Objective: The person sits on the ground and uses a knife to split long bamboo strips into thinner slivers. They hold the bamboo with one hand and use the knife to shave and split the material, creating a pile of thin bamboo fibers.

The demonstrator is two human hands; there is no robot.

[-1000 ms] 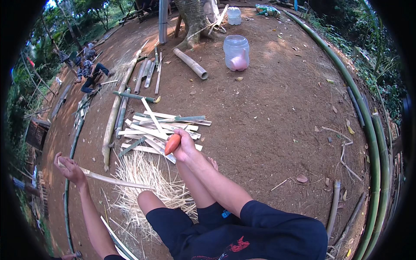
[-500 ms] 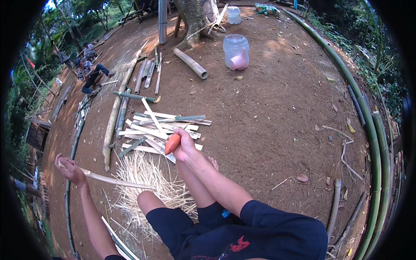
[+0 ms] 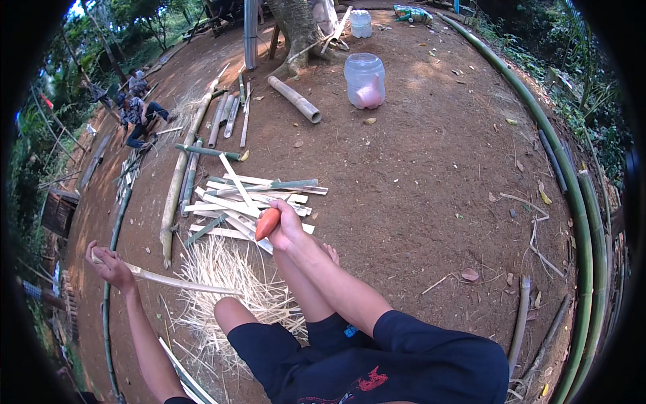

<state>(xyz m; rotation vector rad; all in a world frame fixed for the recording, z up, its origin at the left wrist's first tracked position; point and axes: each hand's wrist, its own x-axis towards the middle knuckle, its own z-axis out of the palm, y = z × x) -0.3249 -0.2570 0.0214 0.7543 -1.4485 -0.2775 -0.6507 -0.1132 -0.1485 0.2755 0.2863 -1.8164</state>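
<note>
My left hand (image 3: pixel 114 271), out at the left, is closed round one end of a pale split bamboo strip (image 3: pixel 182 282). The strip slants rightward, and its other end reaches my bent knee. In front of my legs my right hand (image 3: pixel 289 225) grips a reddish-brown wooden handle (image 3: pixel 267 224), apparently that of a knife. The handle's rounded, tapering butt sticks out toward the lower left; the blade is mostly hidden behind my fingers. Beneath and between my arms lies a heap of thin bamboo shavings (image 3: pixel 225 273). Beyond the right hand is a pile of split bamboo slats (image 3: pixel 232 202).
A long bamboo pole (image 3: pixel 180 175) lies left of the slats, with shorter bamboo pieces nearby. Farther off are a thick bamboo tube (image 3: pixel 294 99), a clear plastic jug (image 3: pixel 364 77) and a tree trunk (image 3: pixel 296 30). Green poles (image 3: pixel 583 269) edge the right. Another person (image 3: pixel 140 118) sits far left.
Both hands keep nearly the same place and grip. The view has shifted very slightly, and the seated person at the far left has changed posture a little.
</note>
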